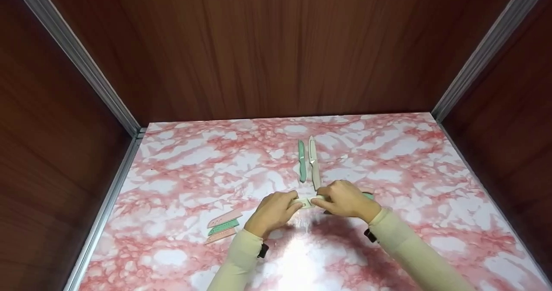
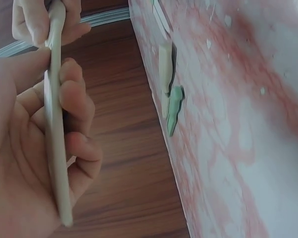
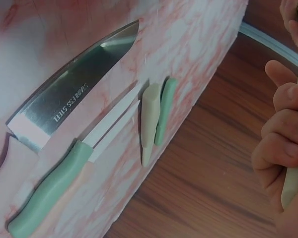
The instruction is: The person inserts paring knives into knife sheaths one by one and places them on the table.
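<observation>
Both hands hold a cream knife (image 1: 307,202) sideways above the near middle of the table. The left hand (image 1: 274,211) grips its left part, a flat cream blade cover (image 2: 54,124), between thumb and curled fingers. On the other end, the right hand (image 1: 347,200) has its fingers curled round the cream handle (image 3: 294,188). The blade itself is hidden. Just beyond the hands lie a green knife (image 1: 302,161) and a longer cream knife (image 1: 315,164), side by side with their blades covered.
Pink (image 1: 225,218), green (image 1: 223,226) and orange (image 1: 220,236) blade covers lie beside the left forearm. Under the right hand are a broad steel-bladed knife (image 3: 74,87) with a pink handle and a green-handled knife (image 3: 52,188). Brown wooden panels (image 1: 280,49) enclose the marbled table (image 1: 172,187).
</observation>
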A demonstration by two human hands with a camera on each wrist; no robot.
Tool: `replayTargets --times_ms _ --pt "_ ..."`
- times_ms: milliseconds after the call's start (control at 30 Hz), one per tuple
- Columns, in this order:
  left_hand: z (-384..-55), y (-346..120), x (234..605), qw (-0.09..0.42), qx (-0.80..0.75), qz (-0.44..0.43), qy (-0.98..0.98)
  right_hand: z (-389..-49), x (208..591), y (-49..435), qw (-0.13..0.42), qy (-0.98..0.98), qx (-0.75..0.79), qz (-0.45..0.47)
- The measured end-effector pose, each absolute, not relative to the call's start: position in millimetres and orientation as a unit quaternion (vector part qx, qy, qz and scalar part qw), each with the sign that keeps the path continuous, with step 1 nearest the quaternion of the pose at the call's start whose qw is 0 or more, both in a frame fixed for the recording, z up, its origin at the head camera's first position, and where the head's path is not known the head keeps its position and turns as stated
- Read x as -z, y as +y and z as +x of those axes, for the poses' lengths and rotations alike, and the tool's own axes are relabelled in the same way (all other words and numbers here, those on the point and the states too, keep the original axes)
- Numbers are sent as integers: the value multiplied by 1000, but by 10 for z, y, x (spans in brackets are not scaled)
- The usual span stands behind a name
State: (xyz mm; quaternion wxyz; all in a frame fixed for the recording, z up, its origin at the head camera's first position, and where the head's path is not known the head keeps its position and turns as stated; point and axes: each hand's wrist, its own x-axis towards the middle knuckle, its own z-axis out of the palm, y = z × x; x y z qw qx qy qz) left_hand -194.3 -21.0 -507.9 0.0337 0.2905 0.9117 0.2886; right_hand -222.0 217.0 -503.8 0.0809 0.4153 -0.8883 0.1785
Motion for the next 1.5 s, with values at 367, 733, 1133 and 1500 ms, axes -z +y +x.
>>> replayTargets --times_ms 367,733,1133,1500 --pt "-1949 -532 5116 45 -325 265 907 -2286 5013 2399 61 -890 -217 396" --pt "-1935 -908 5162 64 -314 208 924 -2408 5041 2578 39 -932 -224 281" --pt "-1927 -1271 5263 61 -286 181 939 -2528 5102 2737 15 -963 -209 172" --pt "-1952 -1560 5346 74 -282 158 943 -2669 5171 2865 -20 -964 -239 116"
